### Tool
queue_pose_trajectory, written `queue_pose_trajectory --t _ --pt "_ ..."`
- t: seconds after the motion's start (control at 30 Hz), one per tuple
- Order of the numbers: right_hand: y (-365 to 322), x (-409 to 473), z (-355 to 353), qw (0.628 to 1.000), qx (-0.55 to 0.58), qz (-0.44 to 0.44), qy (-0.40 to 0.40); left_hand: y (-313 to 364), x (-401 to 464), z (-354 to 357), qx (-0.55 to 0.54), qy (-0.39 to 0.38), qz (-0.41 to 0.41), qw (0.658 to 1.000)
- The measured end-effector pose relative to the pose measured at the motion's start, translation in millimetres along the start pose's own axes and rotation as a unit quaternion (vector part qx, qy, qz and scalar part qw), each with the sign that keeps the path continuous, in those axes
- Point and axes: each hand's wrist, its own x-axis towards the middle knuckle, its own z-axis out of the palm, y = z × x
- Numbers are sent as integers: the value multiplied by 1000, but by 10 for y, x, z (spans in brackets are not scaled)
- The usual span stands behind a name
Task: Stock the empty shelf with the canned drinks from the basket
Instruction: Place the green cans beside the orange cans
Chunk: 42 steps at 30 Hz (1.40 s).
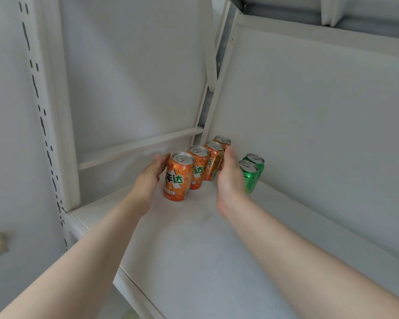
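White shelf (217, 261) w/ four orange cans (179, 178) in a row, two green cans (251, 176) just beside. Left hand (151, 178) and right hand (230, 178), fingers straight, flank the orange row.

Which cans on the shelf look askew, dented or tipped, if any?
Nothing stands out. Four orange cans stand upright in a row, two green cans upright beside them on the shelf. No dents or spills visible.
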Motion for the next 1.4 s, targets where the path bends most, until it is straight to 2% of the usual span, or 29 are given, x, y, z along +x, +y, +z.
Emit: queue_pose_trajectory --t 0.1,0.17,0.23,0.3,0.37,0.43,0.53,0.7,0.8,0.93,1.1,1.4 --pt "-421 261 -261 999 -26 -37 -4 116 -74 71 -20 22 38 999" --pt "-611 358 -485 997 -50 -61 1 244 -220 145 -22 90 92 991" --pt "-676 420 -708 994 -70 -76 33 415 -338 249 7 194 206 959" --pt "-609 507 -915 992 -82 -67 75 589 -447 403 45 240 305 920" --pt "-455 602 -1072 991 -92 -32 89 668 -551 636 96 204 379 897" --pt "-274 668 -1165 992 -95 19 86 581 -590 904 139 139 403 894" --pt "-95 723 -1229 992 -95 63 63 190 -520 1257 182 76 355 914" --pt "45 912 -1263 994 -77 81 -16 -262 -251 1516 186 77 218 955" --pt "155 1011 -1250 994 -46 85 -57 -324 -109 1588 197 43 164 966" --pt "295 1076 -1263 995 -20 62 -82 -367 -38 1597 179 -24 161 970" --pt "430 1134 -1367 993 -8 27 -110 -371 -66 1505 164 -15 170 972" --pt "503 1255 -1251 997 -24 7 -75 -379 -27 1433 138 -6 169 976"
